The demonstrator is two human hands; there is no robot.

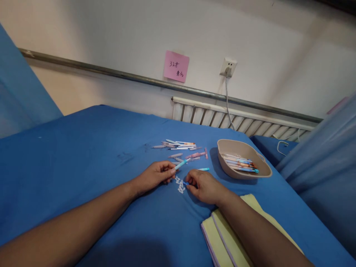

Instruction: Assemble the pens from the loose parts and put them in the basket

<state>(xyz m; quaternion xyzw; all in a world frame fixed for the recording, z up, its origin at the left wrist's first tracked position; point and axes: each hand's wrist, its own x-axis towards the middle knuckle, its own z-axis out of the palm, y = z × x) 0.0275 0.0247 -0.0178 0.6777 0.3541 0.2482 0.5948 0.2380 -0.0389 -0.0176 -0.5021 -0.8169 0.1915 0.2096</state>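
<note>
My left hand [157, 174] is closed around a light-teal pen barrel [180, 165], whose tip points up and right. Fingers pinched together, my right hand [204, 185] is low over a small pile of white plastic pieces [181, 186]. A bit of blue shows at its fingertips; whether it is held I cannot tell. Just behind the right hand lies another teal pen part [204, 169]. Farther back are pink pen parts [196, 155], greyish translucent barrels [175, 155] and a bunch of thin white refills [180, 145].
At the right stands a beige basket [264, 171] with several pens [240, 163] in it. A folded yellow towel [222, 237] lies under my right forearm. The blue-covered surface [83, 148] reaches the wall, where a radiator [211, 115] and a plugged-in socket [228, 68] are.
</note>
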